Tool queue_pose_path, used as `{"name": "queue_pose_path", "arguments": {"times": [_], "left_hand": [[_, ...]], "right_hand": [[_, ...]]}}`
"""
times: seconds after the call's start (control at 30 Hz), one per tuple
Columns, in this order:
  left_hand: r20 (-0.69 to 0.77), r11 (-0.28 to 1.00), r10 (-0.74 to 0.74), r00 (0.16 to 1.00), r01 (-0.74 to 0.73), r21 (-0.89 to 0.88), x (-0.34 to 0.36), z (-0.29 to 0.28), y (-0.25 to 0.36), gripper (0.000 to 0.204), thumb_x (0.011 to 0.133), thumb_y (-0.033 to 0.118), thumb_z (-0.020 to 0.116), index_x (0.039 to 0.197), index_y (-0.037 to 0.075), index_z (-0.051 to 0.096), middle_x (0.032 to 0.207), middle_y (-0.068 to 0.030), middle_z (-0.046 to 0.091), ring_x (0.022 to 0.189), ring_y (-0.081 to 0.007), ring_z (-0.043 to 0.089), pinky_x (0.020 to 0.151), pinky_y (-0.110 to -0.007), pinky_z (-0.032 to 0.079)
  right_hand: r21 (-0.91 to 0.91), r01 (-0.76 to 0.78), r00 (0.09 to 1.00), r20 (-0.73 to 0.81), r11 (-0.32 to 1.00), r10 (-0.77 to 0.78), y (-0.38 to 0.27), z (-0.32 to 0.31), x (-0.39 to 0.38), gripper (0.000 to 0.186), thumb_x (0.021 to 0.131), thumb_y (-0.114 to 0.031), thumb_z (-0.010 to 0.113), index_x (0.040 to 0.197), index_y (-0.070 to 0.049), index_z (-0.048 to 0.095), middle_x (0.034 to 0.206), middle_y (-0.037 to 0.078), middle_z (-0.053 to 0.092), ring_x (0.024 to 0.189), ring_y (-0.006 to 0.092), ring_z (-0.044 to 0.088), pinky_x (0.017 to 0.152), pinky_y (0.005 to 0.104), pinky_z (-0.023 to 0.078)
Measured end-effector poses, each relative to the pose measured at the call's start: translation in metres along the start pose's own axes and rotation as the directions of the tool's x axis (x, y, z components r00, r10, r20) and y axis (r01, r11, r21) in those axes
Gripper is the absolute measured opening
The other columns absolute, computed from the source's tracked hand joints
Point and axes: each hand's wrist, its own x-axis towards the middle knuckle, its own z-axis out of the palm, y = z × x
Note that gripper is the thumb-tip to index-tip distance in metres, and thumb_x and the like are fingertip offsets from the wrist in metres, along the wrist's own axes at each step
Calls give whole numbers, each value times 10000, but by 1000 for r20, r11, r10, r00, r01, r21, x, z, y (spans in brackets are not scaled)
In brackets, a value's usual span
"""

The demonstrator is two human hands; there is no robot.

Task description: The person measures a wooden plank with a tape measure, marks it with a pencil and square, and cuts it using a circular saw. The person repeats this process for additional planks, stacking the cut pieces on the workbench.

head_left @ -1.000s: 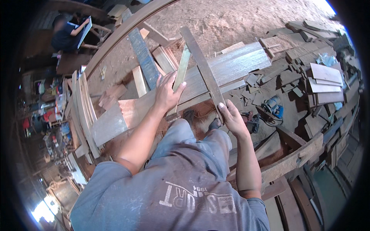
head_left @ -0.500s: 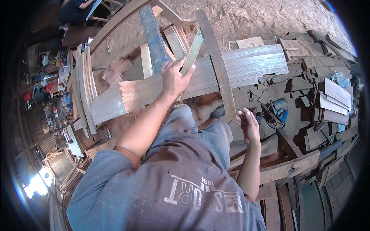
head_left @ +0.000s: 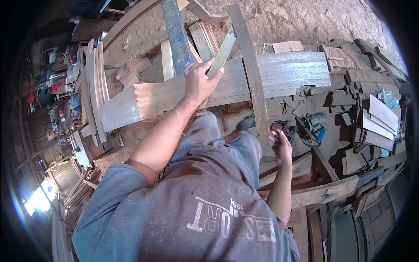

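Observation:
A wide brown plank [head_left: 288, 72] lies crosswise in front of my legs, with a paler band near its left end. Across it rests a long dark wooden bar [head_left: 249, 65]. A pale green strip [head_left: 223, 49] slants down from the bar's upper part, meeting it at a narrow angle. My left hand [head_left: 201, 81] is closed over this strip, thumb on the right side, pressing it on the plank. Just right of the bar's lower end, apart from it, my right hand [head_left: 281, 146] hangs with fingers curled together. Whatever it may hold is too small to make out.
A blue-stained beam [head_left: 176, 39] stands beyond the plank. A blue power tool [head_left: 316, 124] sits on the ground at right, among wood offcuts. Stacked boards [head_left: 379, 115] lie farther right, and upright slats [head_left: 94, 91] lean at left. A rough timber [head_left: 318, 192] runs beside my right forearm.
My right hand has dropped slightly, away from the bar's lower end. The left hand keeps its place on the strip. The whole view has shifted a little.

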Motion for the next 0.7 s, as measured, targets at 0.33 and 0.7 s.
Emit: {"name": "queue_pose_path", "arguments": {"times": [0.33,0.7], "left_hand": [[33,1000,-17,999,17,2,0,-3,1,522,984,361,798,1348,-10,747,1254,-238,786,1205,-360,743,1203,-515,421],[8,999,-13,1000,13,-34,-2,5,-9,566,976,424,799,1305,-35,765,1236,-227,795,1186,-347,738,1207,-517,387]], "right_hand": [[12,-21,999,-31,1000,22,5,-16,1,525,1156,-368,588,1517,12,556,1300,83,701,1110,232,713,980,377,580],[32,-44,999,-28,999,45,12,-31,18,503,1148,-371,599,1494,-5,576,1292,70,707,1087,209,720,921,347,580]]}}
